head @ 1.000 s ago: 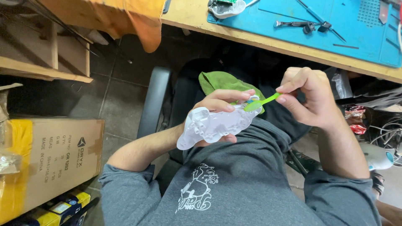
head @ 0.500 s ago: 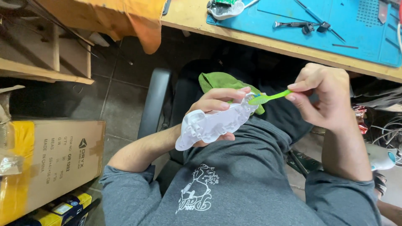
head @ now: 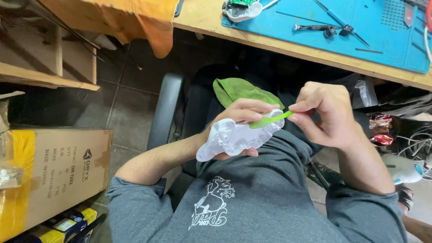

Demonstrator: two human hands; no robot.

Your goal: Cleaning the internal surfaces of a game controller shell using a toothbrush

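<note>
- A white, rippled plastic piece (head: 234, 137) is gripped in the left hand (head: 240, 119), the fingers curled closed over its upper edge and the thumb tucked beneath it, above the lap.
- A thin bright-green strip (head: 270, 119) is pinched between thumb and forefinger of the right hand (head: 326, 114); the remaining fingers are folded loosely and nothing else is held by them.
- Compared with a second ago, the white piece has been turned and drawn closer to the body, so that its frilled rim is now shown rather than its clear rounded bulk.
- The green strip, raised at a steeper slant before, has been lowered to lie almost flat across the top of the white piece, its far end under the left fingertips.
- The two hands have been brought closer, now nearly touching at the strip; the strip is judged to be worked along or into the rim.
- A green cloth (head: 243, 92) lies just beyond the left hand; a blue mat (head: 387, 40) with tools is well above both hands.
</note>
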